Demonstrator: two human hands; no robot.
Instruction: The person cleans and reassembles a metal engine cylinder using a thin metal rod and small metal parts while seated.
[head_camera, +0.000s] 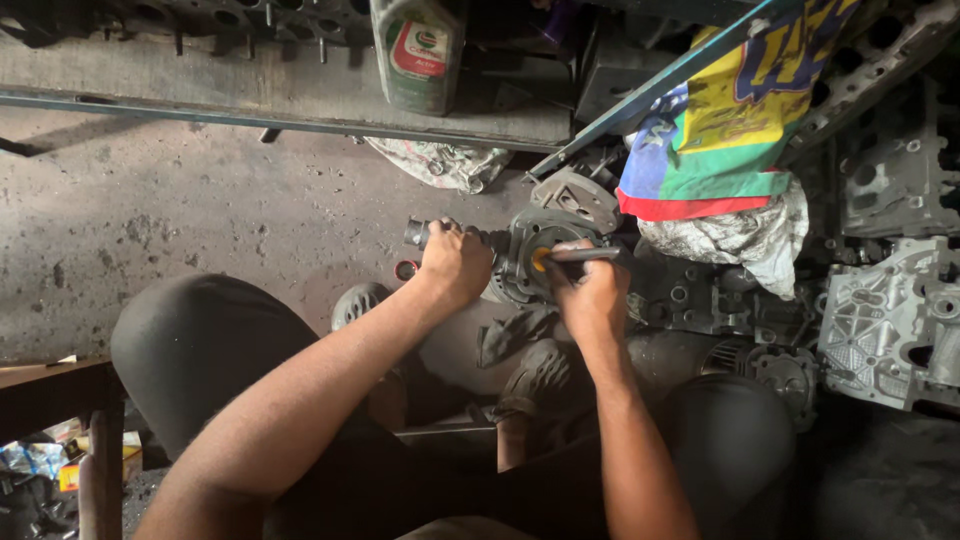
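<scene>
A grey round metal motor part (530, 250) with a shaft sticking out to the left lies on the concrete floor between my feet. My left hand (455, 262) is closed around that shaft. My right hand (592, 290) grips a slim metal tool (580, 255), a screwdriver or punch, whose tip rests at the orange centre of the part's round face. Both forearms reach forward over my dark-trousered knees.
Grey engine castings (890, 320) are piled at the right. A bright multicoloured cloth (730, 120) hangs over them. An oil jug (418, 55) stands on a metal beam (250, 95) at the top. A wooden bench corner (60, 390) is at the lower left. A small red cap (405, 270) lies on the floor.
</scene>
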